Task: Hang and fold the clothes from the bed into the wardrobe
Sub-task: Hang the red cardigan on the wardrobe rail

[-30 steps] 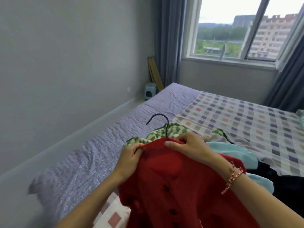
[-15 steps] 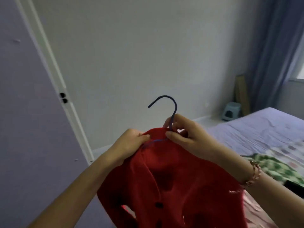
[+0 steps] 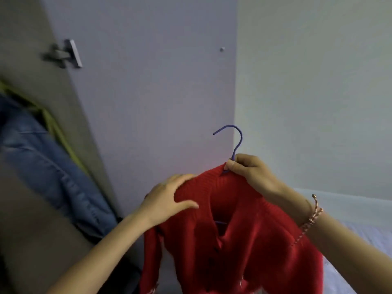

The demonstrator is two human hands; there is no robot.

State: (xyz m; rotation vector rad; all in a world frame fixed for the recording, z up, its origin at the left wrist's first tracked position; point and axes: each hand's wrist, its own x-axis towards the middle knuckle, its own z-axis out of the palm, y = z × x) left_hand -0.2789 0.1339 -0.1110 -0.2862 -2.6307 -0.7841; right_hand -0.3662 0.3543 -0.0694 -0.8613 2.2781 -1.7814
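Note:
A red knitted cardigan (image 3: 244,234) with dark buttons hangs on a blue wire hanger (image 3: 234,143), whose hook sticks up above the collar. My right hand (image 3: 249,172) pinches the hanger's neck at the collar. My left hand (image 3: 169,198) grips the cardigan's left shoulder over the hanger's arm. The lilac wardrobe door (image 3: 152,98) stands open just behind the cardigan. Inside the wardrobe at the left hang a blue denim garment (image 3: 48,166) and a yellow-green one (image 3: 57,132).
A metal hinge (image 3: 67,54) sits on the door's inner side at upper left. A plain pale wall (image 3: 318,92) fills the right. The bed's edge (image 3: 360,209) with its lilac sheet shows at lower right, behind my right arm.
I have turned left from the bed to the wardrobe, carrying the cardigan on its hanger. My left hand has slid from the collar out onto the shoulder.

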